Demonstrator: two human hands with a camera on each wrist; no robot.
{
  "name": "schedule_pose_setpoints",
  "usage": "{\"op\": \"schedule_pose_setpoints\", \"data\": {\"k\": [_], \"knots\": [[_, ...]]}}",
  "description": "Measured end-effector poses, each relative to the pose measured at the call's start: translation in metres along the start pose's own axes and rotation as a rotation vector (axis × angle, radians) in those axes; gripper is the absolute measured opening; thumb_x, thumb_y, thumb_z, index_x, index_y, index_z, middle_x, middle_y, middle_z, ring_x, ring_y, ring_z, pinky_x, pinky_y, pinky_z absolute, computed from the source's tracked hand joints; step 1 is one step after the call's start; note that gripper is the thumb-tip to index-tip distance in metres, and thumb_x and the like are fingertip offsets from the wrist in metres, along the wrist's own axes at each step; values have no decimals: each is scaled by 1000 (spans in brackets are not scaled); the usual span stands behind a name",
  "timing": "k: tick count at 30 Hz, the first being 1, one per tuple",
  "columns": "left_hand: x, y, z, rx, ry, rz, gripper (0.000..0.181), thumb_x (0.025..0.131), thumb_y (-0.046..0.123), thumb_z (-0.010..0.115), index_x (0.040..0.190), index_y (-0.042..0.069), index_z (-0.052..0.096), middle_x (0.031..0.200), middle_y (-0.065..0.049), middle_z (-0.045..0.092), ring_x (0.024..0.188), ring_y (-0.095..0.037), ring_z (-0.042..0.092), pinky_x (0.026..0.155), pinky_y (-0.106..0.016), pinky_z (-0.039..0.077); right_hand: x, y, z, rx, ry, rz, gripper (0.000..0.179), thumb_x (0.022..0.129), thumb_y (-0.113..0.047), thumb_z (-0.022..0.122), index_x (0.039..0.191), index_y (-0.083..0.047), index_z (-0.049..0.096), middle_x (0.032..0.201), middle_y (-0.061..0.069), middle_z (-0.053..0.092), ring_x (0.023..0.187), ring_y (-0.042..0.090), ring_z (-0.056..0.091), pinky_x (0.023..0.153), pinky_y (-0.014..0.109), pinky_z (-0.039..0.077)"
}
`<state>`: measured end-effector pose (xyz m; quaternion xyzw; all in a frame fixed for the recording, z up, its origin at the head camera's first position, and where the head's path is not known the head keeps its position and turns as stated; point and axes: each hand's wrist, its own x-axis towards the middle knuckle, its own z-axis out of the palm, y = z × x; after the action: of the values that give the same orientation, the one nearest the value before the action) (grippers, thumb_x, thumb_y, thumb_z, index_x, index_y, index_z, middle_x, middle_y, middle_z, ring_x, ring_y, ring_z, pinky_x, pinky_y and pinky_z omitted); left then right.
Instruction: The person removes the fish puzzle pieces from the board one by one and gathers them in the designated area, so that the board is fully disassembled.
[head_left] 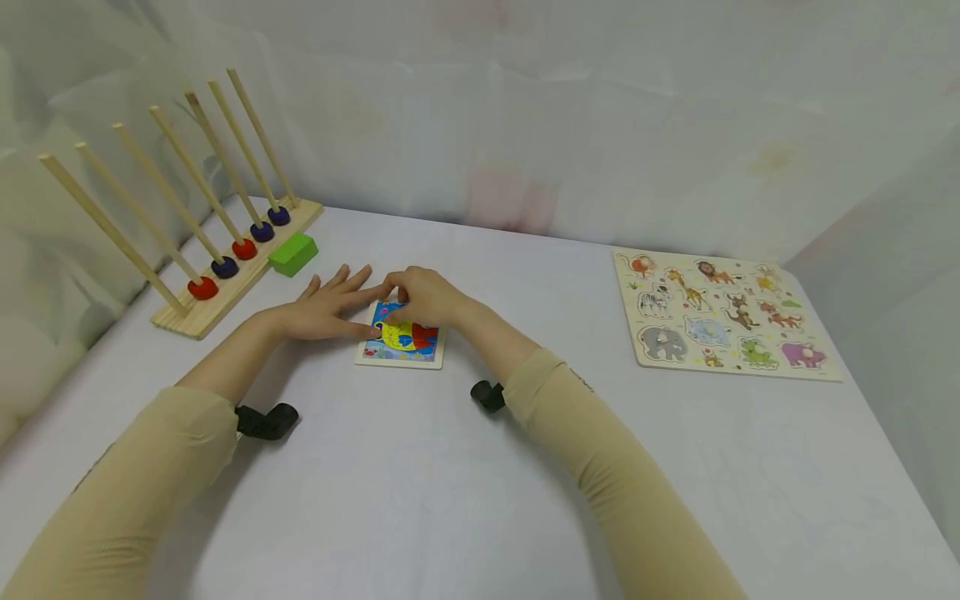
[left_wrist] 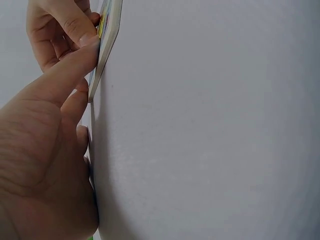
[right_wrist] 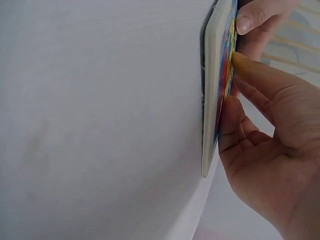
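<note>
The left hand [head_left: 326,312] is spread, gripping nothing, thumb touching a pale-edged, square, blue-red-yellow picture puzzle [head_left: 406,340] beneath both hands; the right hand [head_left: 429,298] has bent fingers, any hold unclear. Uneven fingertip pressure could skid the puzzle sideways.

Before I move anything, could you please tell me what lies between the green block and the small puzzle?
In the head view, the left hand lies between block and puzzle.
</note>
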<state>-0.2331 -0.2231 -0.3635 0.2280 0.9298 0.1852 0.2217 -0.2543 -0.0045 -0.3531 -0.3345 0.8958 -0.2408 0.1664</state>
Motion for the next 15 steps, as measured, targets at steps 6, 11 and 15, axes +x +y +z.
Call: {"op": "schedule_pose_setpoints", "data": {"k": [6,11,15], "knots": [[0,0,0,-16,-1,-7,81,91,55,60,158,28,23,169,-13,-6,152,-46,-17,113,-74,-18,-2,0,1,-20,4,-3,35,94,-27,67,127,-17,61,110,7,61,97,17,53,80,23,46],[1,-1,1,-21,-4,-16,82,90,55,60,158,26,24,169,-12,-7,152,-45,-17,113,-73,-18,-2,-1,2,-35,8,-5,35,94,-29,67,127,-18,61,109,7,60,98,17,53,81,24,46],[2,-2,1,-22,-4,-16,82,90,55,60,158,26,24,169,-12,-7,153,-45,-18,114,-73,-19,-1,-3,3,-53,10,4,34,94,-29,66,126,-18,61,109,6,61,97,16,54,81,23,47]]}}
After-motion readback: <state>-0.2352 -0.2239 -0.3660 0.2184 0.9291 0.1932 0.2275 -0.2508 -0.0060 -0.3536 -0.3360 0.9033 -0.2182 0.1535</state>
